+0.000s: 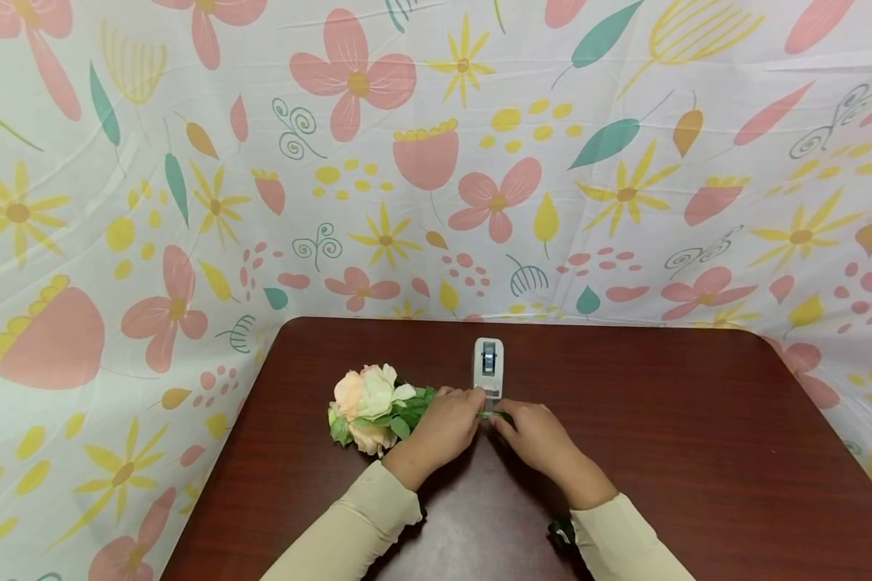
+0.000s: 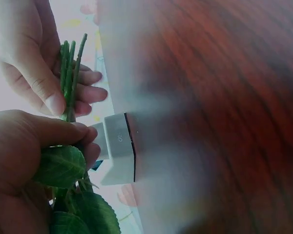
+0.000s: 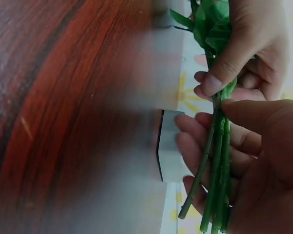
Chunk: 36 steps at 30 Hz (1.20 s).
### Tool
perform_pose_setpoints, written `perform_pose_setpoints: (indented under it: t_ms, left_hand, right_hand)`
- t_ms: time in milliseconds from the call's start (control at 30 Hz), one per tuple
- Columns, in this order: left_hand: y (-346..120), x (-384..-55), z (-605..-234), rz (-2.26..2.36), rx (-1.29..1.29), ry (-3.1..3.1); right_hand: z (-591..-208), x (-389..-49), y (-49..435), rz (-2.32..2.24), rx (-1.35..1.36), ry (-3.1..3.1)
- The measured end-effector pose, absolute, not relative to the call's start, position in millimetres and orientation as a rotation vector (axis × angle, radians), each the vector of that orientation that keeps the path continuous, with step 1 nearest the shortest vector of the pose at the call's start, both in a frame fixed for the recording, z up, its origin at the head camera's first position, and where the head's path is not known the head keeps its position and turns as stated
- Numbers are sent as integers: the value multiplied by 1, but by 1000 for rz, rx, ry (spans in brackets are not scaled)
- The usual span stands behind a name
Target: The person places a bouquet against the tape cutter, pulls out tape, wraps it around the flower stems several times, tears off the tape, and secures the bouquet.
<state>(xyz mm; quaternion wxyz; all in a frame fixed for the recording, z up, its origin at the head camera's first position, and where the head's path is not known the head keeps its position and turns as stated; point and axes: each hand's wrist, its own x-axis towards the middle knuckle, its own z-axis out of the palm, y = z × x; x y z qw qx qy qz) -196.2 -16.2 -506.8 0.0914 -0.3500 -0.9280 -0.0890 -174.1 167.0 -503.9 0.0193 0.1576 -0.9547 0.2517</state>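
Observation:
A bunch of artificial flowers (image 1: 366,407) with cream and peach blooms lies on its side, blooms to the left. My left hand (image 1: 442,424) grips its green stems (image 3: 217,170) just below the leaves (image 2: 62,165). Lower down, my right hand (image 1: 541,436) pinches the same stems, thumb in front and fingers behind, as the right wrist view shows. Several bare stem ends stick out past both hands. Right beyond the fingers stands a white tape dispenser (image 1: 488,355). From its front a short strip of clear tape (image 1: 489,405) reaches the stems between my hands.
The dark red wooden table (image 1: 661,420) runs under everything. Behind it and on the left hangs a floral-print cloth (image 1: 421,177), meeting the table's back edge. A dark wrist strap (image 1: 561,532) shows at the right sleeve.

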Motion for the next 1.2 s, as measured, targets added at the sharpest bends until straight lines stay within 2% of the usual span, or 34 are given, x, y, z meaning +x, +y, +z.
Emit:
perform_pose_setpoints:
  t_ms: [500, 1200]
  left_hand:
    - [-16, -199, -499, -381, -980, -2821]
    - [-17, -202, -503, -196, -956, -2825]
  right_hand:
    - [-509, -176, 166, 809, 430, -2890]
    - [-509, -178, 166, 823, 348, -2910]
